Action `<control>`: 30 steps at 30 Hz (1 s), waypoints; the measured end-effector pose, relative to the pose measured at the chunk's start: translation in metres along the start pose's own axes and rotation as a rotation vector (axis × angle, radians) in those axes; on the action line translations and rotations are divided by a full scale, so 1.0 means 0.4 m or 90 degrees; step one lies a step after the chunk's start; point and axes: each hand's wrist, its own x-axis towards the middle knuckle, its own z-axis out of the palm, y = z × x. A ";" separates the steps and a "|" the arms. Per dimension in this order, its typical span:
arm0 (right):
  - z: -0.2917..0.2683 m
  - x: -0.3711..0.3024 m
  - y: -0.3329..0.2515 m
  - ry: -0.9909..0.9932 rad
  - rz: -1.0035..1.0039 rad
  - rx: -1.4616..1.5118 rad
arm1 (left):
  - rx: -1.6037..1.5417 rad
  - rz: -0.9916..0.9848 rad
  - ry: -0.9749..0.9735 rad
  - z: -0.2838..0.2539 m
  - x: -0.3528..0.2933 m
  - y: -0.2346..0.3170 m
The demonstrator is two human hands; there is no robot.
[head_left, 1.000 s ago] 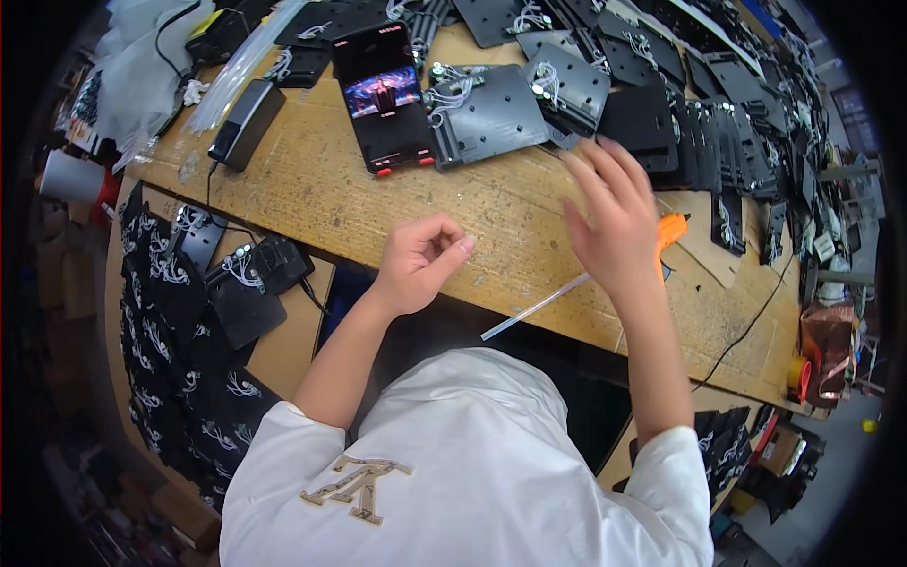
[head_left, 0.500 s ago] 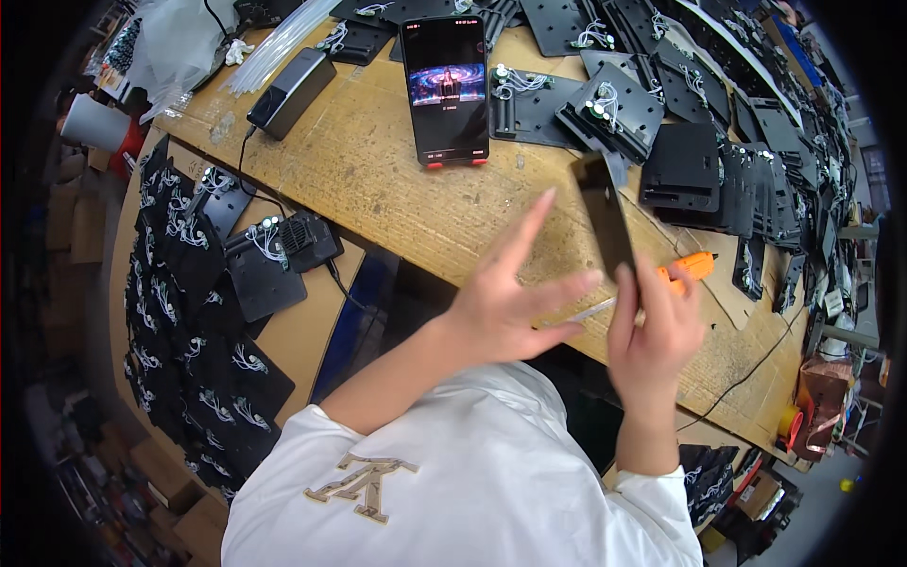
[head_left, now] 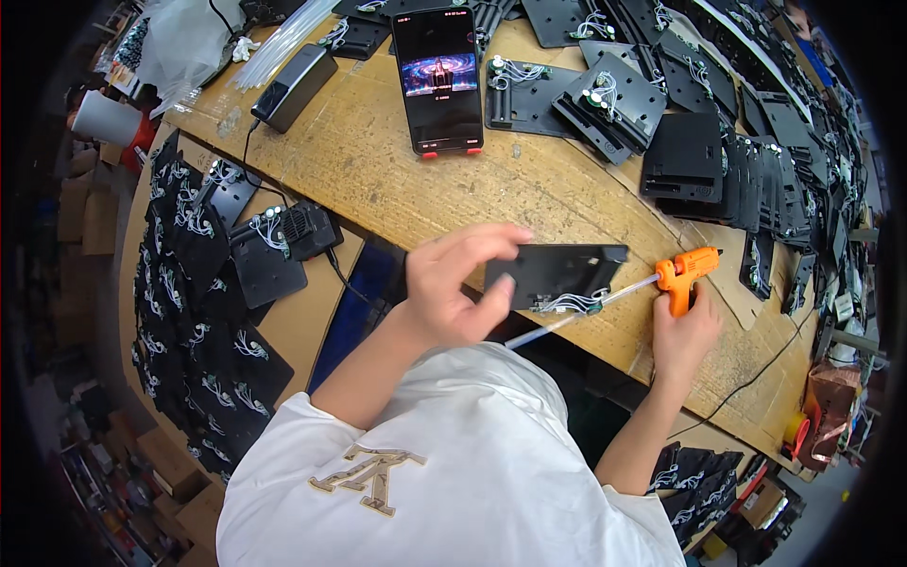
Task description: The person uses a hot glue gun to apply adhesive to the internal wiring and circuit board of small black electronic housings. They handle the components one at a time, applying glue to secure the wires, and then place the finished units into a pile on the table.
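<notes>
My left hand [head_left: 465,282] pinches one end of a black plastic panel [head_left: 565,272], tilted above the wooden table's near edge. White wires and a small circuit board hang along the panel's lower side. My right hand [head_left: 687,326] grips the handle of an orange glue gun [head_left: 688,271], whose nozzle points to the right. From the gun's back a long translucent glue stick [head_left: 557,326] runs left, passing beneath the panel.
A lit phone [head_left: 440,83] stands at the table's far side. Several wired black panels [head_left: 609,104] lie stacked at the far right. More panels [head_left: 213,350] cover a board at left, near a black power bank-like box [head_left: 295,87]. A dark cable [head_left: 746,383] crosses the right side.
The panel has passed from my right hand to my left and now shows its wires. My right hand has moved right and taken hold of the glue gun.
</notes>
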 end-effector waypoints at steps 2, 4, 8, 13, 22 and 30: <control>0.020 0.001 0.005 0.061 0.006 0.036 | 0.016 -0.009 -0.049 0.022 -0.022 -0.029; 0.031 -0.003 0.004 0.080 0.004 0.048 | 0.070 -0.052 -0.042 0.076 -0.045 -0.037; 0.012 -0.005 0.009 0.020 0.017 0.049 | -0.227 -0.301 0.043 0.111 -0.067 -0.046; -0.023 -0.004 0.023 0.023 -0.028 0.046 | -0.052 -0.164 0.208 0.025 -0.014 -0.019; -0.056 -0.086 0.066 -0.009 0.144 1.097 | -0.080 -0.272 0.049 0.044 -0.046 -0.040; 0.015 -0.198 -0.100 -0.288 0.027 1.151 | 0.028 -0.254 0.060 0.042 -0.058 -0.028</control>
